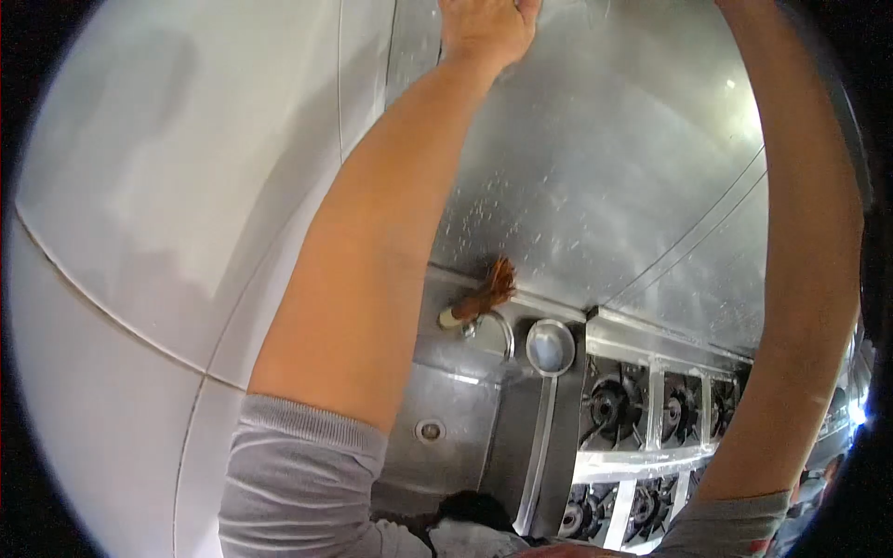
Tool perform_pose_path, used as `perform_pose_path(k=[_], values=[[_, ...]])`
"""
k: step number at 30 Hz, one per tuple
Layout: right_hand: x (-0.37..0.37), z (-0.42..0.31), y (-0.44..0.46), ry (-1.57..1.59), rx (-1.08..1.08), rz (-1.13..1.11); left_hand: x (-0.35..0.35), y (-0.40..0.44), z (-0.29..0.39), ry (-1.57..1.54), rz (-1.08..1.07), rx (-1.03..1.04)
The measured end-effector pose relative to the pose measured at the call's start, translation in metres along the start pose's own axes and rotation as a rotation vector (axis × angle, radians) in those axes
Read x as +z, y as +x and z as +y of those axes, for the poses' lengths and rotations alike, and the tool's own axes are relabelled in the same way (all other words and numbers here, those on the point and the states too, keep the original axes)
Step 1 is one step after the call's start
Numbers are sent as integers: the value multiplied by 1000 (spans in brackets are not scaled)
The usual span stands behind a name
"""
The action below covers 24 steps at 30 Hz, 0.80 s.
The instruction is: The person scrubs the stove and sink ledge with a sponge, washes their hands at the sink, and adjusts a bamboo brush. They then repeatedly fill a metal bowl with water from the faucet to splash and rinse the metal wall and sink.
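**Two arms in grey sleeves reach up before a steel wall**

Nearest to the camera are the left arm and the right arm, both bare from the grey sleeves upward. The left hand is at the top edge of the view, over the shiny steel wall. Its fingers are mostly cut by this edge, so I cannot tell how far open they are, or if they hold something. I also cannot tell whether the hand touches the steel. The right hand is outside the view, so its fingers cannot be told.

The steel wall is behind and between the arms, and it carries many small whitish spots. On the left side stands the wall of pale tiles.

Lower down, a reddish-brown brush with a pale end lies at an angle by the curved faucet. Below it is the metal sink with a round drain. To the right of the faucet is a round ladle, its long handle pointing downward. Further right are the black stove burners, in two rows.
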State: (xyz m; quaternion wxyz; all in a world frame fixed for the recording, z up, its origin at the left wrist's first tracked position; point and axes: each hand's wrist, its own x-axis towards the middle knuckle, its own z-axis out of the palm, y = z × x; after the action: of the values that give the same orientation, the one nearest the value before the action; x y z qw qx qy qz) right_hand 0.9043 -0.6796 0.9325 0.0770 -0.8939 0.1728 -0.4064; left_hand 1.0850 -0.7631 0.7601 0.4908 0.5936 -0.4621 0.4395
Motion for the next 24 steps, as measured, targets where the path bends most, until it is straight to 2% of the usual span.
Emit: perform_pose_path(k=[2,4,5,6,8,9,10,12,14,16,18,19,21,23,24], values=[[9,5,-36,-81,29,-51,0,-46,5,-18,-103,0],[14,19,-63,-164,45,-92,3,-99,3,-90,-135,134],[18,35,-80,-176,45,-136,6,-134,1,72,-48,198],[22,43,-94,-188,39,-181,8,-170,-3,73,-62,198],[29,53,-143,-235,-23,-205,5,-241,-15,43,-432,338],[37,84,-160,-228,-40,-193,-3,-274,-22,16,-538,415],[42,83,-181,-228,-34,-195,-14,-310,-28,-16,-646,492],[43,69,-229,-195,53,-232,-29,-375,-36,-97,-922,374],[46,68,-266,-132,40,-227,-46,-431,-45,-188,-1275,110],[48,68,-298,-76,22,-223,-51,-478,-56,-264,-1400,-106],[48,65,-327,9,18,-282,-79,-479,-44,-381,-1458,-365],[46,62,-339,-25,2,-329,-88,-483,-39,-379,-1453,-361],[44,54,-357,-65,-23,-365,-102,-493,-34,-424,-1301,-522],[40,50,-361,5,68,-415,-108,-490,-34,-461,-1235,-528],[35,48,-357,-26,43,-392,-116,-485,-30,-545,-1210,-693]])
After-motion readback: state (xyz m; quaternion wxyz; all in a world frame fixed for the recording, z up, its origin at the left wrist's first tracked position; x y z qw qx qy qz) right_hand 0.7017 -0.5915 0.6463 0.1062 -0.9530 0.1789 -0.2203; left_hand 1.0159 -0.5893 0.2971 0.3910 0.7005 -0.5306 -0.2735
